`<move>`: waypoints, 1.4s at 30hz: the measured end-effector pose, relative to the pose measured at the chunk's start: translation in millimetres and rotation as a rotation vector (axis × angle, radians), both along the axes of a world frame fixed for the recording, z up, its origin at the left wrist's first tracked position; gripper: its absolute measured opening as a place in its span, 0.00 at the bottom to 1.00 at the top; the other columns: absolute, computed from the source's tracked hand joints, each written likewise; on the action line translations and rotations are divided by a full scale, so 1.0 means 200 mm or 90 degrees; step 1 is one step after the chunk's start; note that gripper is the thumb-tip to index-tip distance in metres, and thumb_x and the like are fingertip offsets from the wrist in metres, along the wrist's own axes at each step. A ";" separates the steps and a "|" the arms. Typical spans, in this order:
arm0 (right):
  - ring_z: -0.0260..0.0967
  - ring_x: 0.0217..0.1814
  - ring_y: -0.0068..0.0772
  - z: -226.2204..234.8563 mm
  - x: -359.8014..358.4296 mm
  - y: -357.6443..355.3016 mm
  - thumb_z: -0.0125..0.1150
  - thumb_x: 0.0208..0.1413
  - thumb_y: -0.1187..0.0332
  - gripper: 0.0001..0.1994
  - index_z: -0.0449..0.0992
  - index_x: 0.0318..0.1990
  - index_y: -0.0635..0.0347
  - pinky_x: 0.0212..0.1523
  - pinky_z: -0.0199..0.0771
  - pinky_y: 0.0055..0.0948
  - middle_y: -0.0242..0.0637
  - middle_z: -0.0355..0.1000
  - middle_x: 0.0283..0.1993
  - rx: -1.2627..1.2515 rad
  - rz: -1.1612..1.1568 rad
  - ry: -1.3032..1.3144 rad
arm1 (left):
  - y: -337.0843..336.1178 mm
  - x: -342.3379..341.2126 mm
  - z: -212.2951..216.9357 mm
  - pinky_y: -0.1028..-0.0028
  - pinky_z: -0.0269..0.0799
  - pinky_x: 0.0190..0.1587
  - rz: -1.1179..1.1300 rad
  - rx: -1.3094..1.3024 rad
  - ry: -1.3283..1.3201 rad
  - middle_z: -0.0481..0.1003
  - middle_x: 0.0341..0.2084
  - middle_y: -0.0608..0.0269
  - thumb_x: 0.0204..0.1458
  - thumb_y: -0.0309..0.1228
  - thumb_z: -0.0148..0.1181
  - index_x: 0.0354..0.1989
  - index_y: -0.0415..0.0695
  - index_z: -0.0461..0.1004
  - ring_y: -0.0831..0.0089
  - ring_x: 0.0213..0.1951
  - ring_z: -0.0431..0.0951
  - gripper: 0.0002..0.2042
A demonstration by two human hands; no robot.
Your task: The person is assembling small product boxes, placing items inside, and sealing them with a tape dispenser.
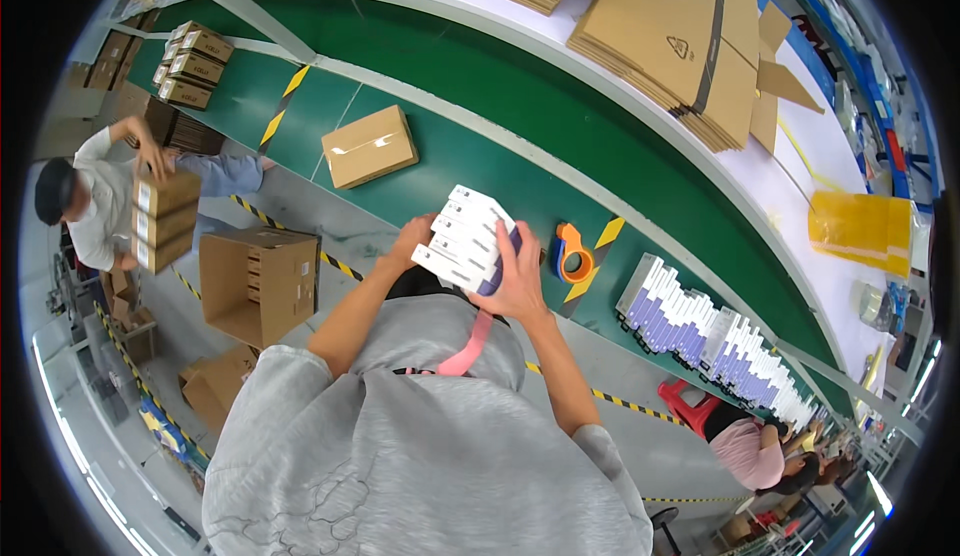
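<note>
Between my two hands is a stack of several slim white-and-purple boxes (462,238), held just in front of my body at the near edge of the green table. My left hand (414,242) grips the stack's left side, its fingers partly hidden behind the boxes. On the other side my right hand (513,274) is closed around the purple end, fingers over the top. An orange-and-blue tape dispenser (572,254) lies just right of my right hand. Beyond my left hand, a taped brown carton (370,146) rests on the table.
Long rows of white-and-purple boxes (700,331) stand along the table at right. Flattened cartons (670,36) are piled on the white shelf. Left, an open carton (258,286) sits near a person (95,196) carrying stacked cartons. Another person (745,446) sits at far right.
</note>
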State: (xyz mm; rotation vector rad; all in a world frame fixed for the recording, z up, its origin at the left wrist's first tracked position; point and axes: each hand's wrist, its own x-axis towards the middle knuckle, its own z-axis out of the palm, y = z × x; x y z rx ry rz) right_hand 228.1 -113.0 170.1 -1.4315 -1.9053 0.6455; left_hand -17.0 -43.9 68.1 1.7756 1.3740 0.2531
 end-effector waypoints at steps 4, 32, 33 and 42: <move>0.51 0.63 0.65 -0.11 0.00 -0.01 0.75 0.31 0.56 0.52 0.57 0.70 0.55 0.63 0.53 0.55 0.61 0.50 0.64 -0.101 0.041 -0.206 | 0.01 -0.06 0.01 0.54 0.73 0.44 -0.035 -0.033 0.009 0.77 0.36 0.39 0.57 0.34 0.53 0.46 0.42 0.77 0.42 0.41 0.76 0.13; 0.42 0.77 0.54 -0.50 0.01 -0.14 0.59 0.57 0.59 0.30 0.64 0.64 0.65 0.73 0.47 0.49 0.51 0.48 0.74 -0.173 0.127 -0.366 | -0.07 -0.08 -0.04 0.58 0.72 0.50 0.018 -0.049 -0.075 0.77 0.44 0.43 0.58 0.42 0.54 0.51 0.38 0.75 0.47 0.47 0.78 0.20; 0.44 0.76 0.56 -0.55 0.02 -0.16 0.59 0.56 0.59 0.30 0.64 0.63 0.66 0.73 0.48 0.50 0.51 0.50 0.74 -0.159 0.119 -0.329 | -0.06 -0.09 -0.06 0.58 0.72 0.50 0.006 -0.026 -0.065 0.77 0.44 0.43 0.58 0.41 0.54 0.50 0.38 0.75 0.47 0.47 0.77 0.20; 0.72 0.35 0.39 -0.47 0.19 -0.22 0.49 0.65 0.63 0.14 0.74 0.34 0.66 0.39 0.74 0.35 0.42 0.72 0.29 -0.118 -0.510 0.144 | -0.24 -0.09 0.07 0.59 0.64 0.61 -0.035 -0.020 -0.171 0.61 0.62 0.43 0.57 0.43 0.58 0.72 0.42 0.49 0.48 0.59 0.66 0.38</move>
